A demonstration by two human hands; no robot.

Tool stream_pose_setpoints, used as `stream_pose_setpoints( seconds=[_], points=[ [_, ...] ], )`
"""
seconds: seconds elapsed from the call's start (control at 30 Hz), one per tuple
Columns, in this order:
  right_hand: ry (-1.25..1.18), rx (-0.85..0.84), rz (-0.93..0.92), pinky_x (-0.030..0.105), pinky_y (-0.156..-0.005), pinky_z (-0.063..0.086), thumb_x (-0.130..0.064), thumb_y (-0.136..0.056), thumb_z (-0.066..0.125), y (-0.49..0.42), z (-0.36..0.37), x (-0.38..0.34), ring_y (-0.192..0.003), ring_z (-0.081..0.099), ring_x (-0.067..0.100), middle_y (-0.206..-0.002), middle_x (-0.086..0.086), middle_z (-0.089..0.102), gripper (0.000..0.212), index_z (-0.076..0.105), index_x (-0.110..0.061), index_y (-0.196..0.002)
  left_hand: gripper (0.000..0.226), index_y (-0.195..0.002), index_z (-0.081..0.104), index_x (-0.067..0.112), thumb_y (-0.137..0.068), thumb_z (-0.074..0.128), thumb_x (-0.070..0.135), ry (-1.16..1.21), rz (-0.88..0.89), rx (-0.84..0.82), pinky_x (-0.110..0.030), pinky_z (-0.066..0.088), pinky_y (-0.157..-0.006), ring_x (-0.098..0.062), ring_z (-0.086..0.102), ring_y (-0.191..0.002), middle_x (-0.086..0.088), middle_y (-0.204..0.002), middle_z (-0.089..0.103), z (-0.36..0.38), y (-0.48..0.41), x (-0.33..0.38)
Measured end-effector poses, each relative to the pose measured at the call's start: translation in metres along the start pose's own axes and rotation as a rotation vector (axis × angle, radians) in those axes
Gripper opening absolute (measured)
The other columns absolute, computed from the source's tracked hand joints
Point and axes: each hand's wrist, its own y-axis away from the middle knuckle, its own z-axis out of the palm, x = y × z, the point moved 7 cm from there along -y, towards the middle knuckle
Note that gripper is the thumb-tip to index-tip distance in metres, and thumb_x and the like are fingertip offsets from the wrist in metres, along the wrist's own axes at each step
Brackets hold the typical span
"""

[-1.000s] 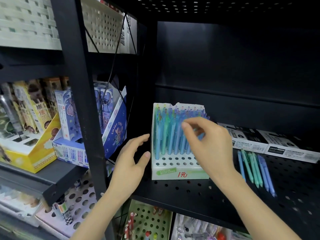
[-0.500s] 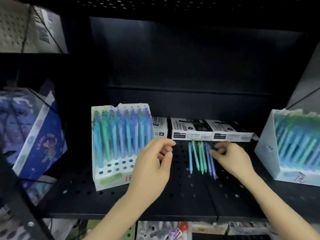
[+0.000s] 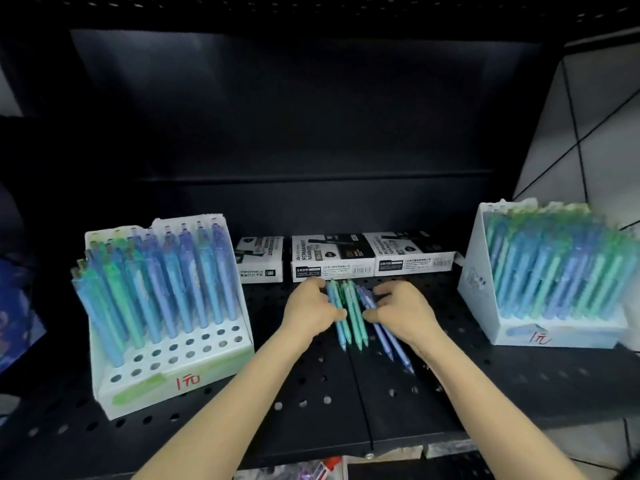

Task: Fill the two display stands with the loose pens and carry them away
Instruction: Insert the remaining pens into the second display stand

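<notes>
I see the loose pens (image 3: 353, 317), slim plastic ones in blue, green and violet, lying side by side on the black perforated metal shelf (image 3: 311, 427), between both hands. My left hand (image 3: 310, 308) curls its grip round the blue pens on that side, thumb lying across them. My right hand (image 3: 398, 311) curls its grip over the violet pens, whose tips stick out below the palm toward me. The green pens lie between the two thumbs. The left display stand (image 3: 207, 370), white cardboard with a hole-punched front, holds upright pens in its back rows; its front holes are open. The right display stand (image 3: 478, 282), also white cardboard, looks packed with pens. Black-and-white permanent marker boxes (image 3: 332, 259) lie just behind the hands.
</notes>
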Motion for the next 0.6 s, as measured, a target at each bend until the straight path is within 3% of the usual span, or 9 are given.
stream_pose_setpoints(
  seconds=[0.1,0.17,0.2,0.23,0.3,0.37,0.47,0.6],
  points=[
    [-0.044,0.020,-0.021,0.047,-0.086,0.051,-0.016,-0.072,0.074,-0.001,-0.002,0.001,-0.094,0.064,0.035,-0.100,0.023,0.068,0.033,0.065,0.005,-0.096,0.061,-0.129,0.046,0.003,-0.076,0.075,0.008,-0.007,-0.061,-0.005,-0.030,0.045,-0.088,-0.022,0.056,-0.106,-0.009,-0.116,0.058,0.002,-0.006,0.000],
    [-0.068,0.032,-0.022,0.044,-0.079,0.053,-0.016,-0.071,0.075,-0.004,-0.002,0.005,-0.087,0.065,0.037,-0.092,0.024,0.068,0.035,0.065,0.008,-0.094,0.024,-0.096,0.059,0.005,-0.077,0.073,0.008,-0.070,-0.073,-0.023,-0.025,0.041,-0.069,-0.015,0.054,-0.081,-0.004,-0.090,0.056,0.002,-0.008,0.003],
    [-0.078,0.030,-0.022,0.040,-0.071,0.051,-0.016,-0.070,0.076,-0.005,-0.001,0.007,-0.075,0.063,0.035,-0.080,0.022,0.067,0.034,0.066,0.008,-0.091,0.018,-0.077,0.054,0.010,-0.078,0.072,0.009,-0.102,-0.069,-0.025,-0.023,0.037,-0.062,-0.011,0.047,-0.067,0.000,-0.076,0.049,0.002,-0.008,0.005],
    [-0.087,0.020,-0.020,0.034,-0.063,0.045,-0.016,-0.069,0.075,-0.005,0.000,0.007,-0.063,0.056,0.028,-0.068,0.018,0.059,0.030,0.066,0.009,-0.083,0.028,-0.066,0.047,0.014,-0.077,0.072,0.009,-0.133,-0.070,-0.040,-0.021,0.034,-0.056,-0.008,0.041,-0.059,0.003,-0.068,0.043,0.004,-0.010,0.006],
    [-0.091,0.008,-0.028,0.029,-0.058,0.033,-0.014,-0.068,0.074,-0.006,0.002,0.007,-0.057,0.039,0.020,-0.060,0.010,0.042,0.020,0.060,0.000,-0.063,0.035,-0.061,0.040,0.016,-0.075,0.070,0.009,-0.214,-0.052,-0.049,-0.020,0.033,-0.050,-0.007,0.037,-0.052,0.004,-0.061,0.038,0.007,-0.011,0.010],
    [-0.088,0.011,-0.039,0.028,-0.056,0.030,-0.012,-0.068,0.072,-0.005,0.002,0.005,-0.054,0.035,0.019,-0.055,0.008,0.038,0.020,0.055,-0.009,-0.058,0.034,-0.058,0.038,0.014,-0.072,0.067,0.007,-0.274,-0.065,-0.073,-0.020,0.033,-0.046,-0.010,0.037,-0.046,0.002,-0.054,0.038,0.011,-0.013,0.014],
    [-0.123,0.014,-0.036,0.026,-0.052,0.029,-0.008,-0.067,0.070,-0.002,0.000,0.006,-0.047,0.031,0.018,-0.049,0.003,0.036,0.020,0.055,-0.006,-0.053,0.029,-0.058,0.040,0.012,-0.070,0.066,0.005,-0.294,-0.105,-0.085,-0.019,0.035,-0.043,-0.010,0.038,-0.042,0.001,-0.050,0.041,0.011,-0.016,0.015],
    [-0.242,0.005,-0.026,0.027,-0.055,0.036,-0.003,-0.066,0.070,0.000,-0.001,0.007,-0.054,0.046,0.017,-0.059,0.009,0.053,0.006,0.067,0.000,-0.062,0.028,-0.062,0.040,0.011,-0.069,0.067,0.007,-0.251,-0.138,-0.072,-0.018,0.032,-0.038,-0.010,0.036,-0.042,0.000,-0.055,0.038,0.008,-0.020,0.009]
  ],
)
